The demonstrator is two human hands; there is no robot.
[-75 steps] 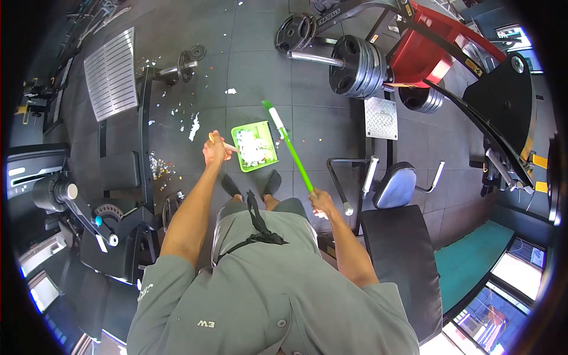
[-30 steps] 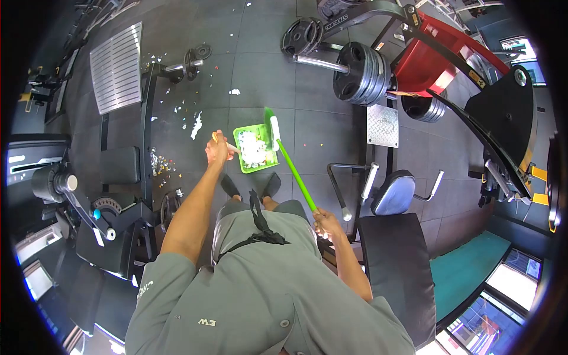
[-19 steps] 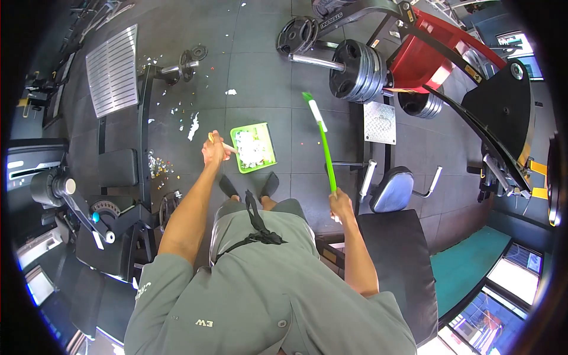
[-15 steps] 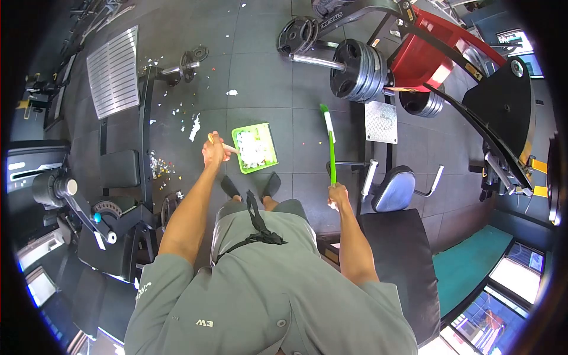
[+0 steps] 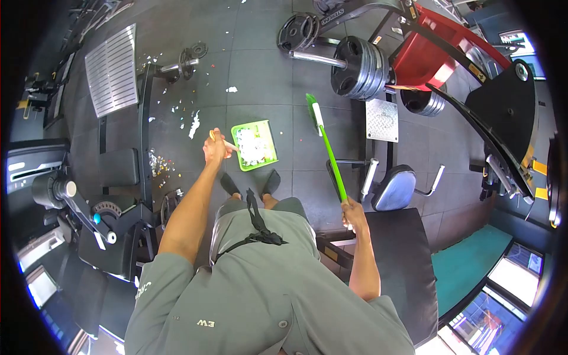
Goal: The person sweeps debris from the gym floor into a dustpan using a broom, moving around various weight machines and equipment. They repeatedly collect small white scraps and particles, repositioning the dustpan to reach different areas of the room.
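My left hand (image 5: 216, 149) is closed around the handle of a green dustpan (image 5: 271, 155), just in front of my feet. White scraps (image 5: 254, 148) are heaped in the pan. In my right hand (image 5: 354, 214) is the green stick of a broom (image 5: 332, 157); its fingers wrap round the lower end. The broom's green and white head points away from me, at the upper end of the stick, to the right of the dustpan. Small scraps of litter (image 5: 161, 164) lie on the dark floor left of my left hand, and a larger white piece (image 5: 194, 125) lies beyond it.
Weight plates (image 5: 357, 68) on a bar and a red machine part (image 5: 423, 53) stand at the upper right. A padded seat (image 5: 393, 188) and a black bench (image 5: 399, 260) are beside my right arm. On the left are a slotted metal plate (image 5: 112, 71) and machine frames.
My right hand has moved slightly right and nearer to me. The broom has tilted, so its head is now further left. My left hand and the dustpan have barely moved.
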